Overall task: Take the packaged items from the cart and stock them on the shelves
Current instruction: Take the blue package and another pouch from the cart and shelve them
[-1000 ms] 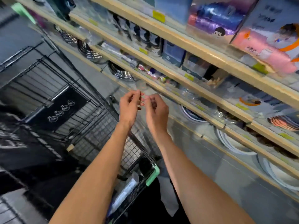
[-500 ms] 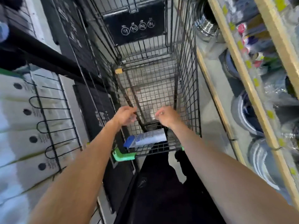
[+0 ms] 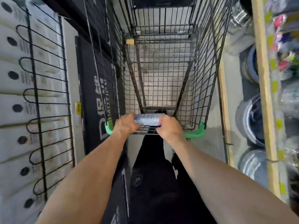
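Running up the middle of the view, the black wire cart [image 3: 161, 65] fills most of the aisle, its deep basket bare down to the mesh floor. A dark panel with pale lettering [image 3: 98, 97] stands just beside its left wall, and beyond that a rack of white boxes [image 3: 19, 94] behind black wire loops. On the right, a strip of grey floor [image 3: 226, 88] separates the cart from the wooden shelf edge [image 3: 265, 94], with stacked bowls [image 3: 250, 122] below it. At the near end of the cart, between its green corner guards [image 3: 196, 131], a packaged item [image 3: 148, 119] lies crosswise. The left hand [image 3: 125, 125] grips its left end and the right hand [image 3: 169, 127] grips its right end, fingers curled over it.
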A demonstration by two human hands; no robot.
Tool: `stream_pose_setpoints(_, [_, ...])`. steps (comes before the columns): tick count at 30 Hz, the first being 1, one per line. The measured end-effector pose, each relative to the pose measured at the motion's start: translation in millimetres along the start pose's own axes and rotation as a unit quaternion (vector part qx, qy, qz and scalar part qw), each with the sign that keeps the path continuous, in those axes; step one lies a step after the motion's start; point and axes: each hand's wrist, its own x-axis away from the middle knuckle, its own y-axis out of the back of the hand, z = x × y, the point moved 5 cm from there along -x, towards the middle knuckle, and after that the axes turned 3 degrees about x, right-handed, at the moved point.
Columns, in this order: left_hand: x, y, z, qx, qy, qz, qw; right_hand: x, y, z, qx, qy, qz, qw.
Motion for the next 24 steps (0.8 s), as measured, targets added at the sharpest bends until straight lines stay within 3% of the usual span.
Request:
stream_pose_setpoints(5, [35,-12,-10,-0.005,-0.009,-0.167,0.986,18,-11,-20,0.019,0.042,-0.052,0.998])
stream_pose_setpoints(10, [59,-47,-9,0.071,-0.027,-0.17,0.983,42,-21,-44,0.018,0.078,-0.102,0.992])
stream_pose_setpoints(15, [71,-94,-21,0.011,-0.041,-0.144,0.989,70,-36,-76,0.012,0.073,-0.123,0.99])
stream_pose_setpoints(21, [110,-128,-15,-0.02,-0.099,-0.236,0.966,111,-74,-91,0.032,0.104,-0.186,0.976])
stream_pose_setpoints(24, [121,-149,1,-0.023,-0.096,-0.204,0.974,125,-95,-96,0.044,0.104,-0.178,0.977])
